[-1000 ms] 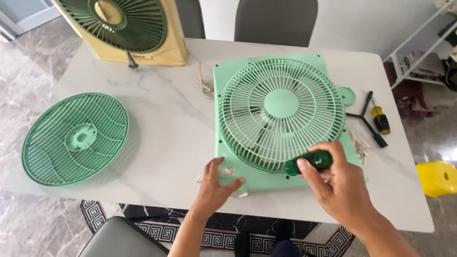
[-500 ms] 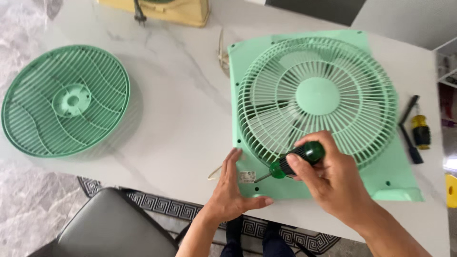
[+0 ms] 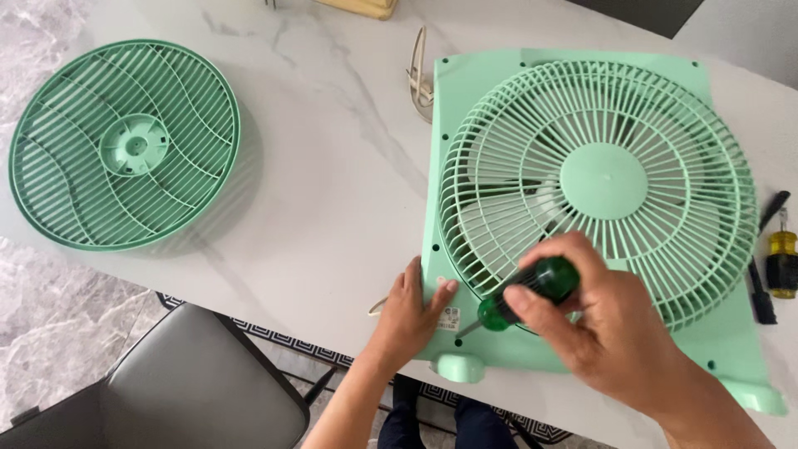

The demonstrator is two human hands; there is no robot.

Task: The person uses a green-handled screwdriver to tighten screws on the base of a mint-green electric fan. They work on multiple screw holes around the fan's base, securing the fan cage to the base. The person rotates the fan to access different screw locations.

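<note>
I held the green-handled screwdriver in my right hand, fingers clamped round the handle, its tip angled down toward the fan body near the 7 o'clock corner. My left hand lay flat and open on that same corner, fingers spread beside a small label, gripping nothing. The fan lay face-up on the table, its pale grille seated over the blades. Several small holes showed along the body's left edge and bottom edge; whether they held screws I could not tell. Judged from this, the fastening at the near-left corner was in hand and the rest remained to be checked. A darker green grille lay loose at 10 o'clock, well apart from the fan. A yellow-handled screwdriver and a black tool lay at 3 o'clock, untouched. A cord sat just beside the body at 12 o'clock
</note>
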